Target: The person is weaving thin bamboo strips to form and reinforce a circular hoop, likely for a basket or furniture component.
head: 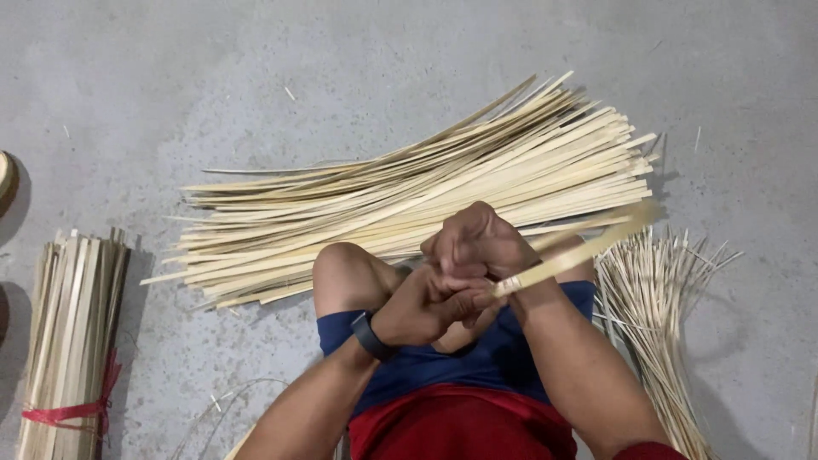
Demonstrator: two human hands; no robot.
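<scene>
grey concrete floor [256, 68] | loose strip pile [409, 196] ahead | tied bundle [72, 332] left | both hands [456, 281] clenched on one strip [579, 251]

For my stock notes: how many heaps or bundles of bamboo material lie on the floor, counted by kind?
Loose pile of flat strips: 1
Tied bundle of flat strips, with red tie: 1
Heap of thin sticks: 1
Total: 3

Besides, both hands hold a single strip.
</scene>
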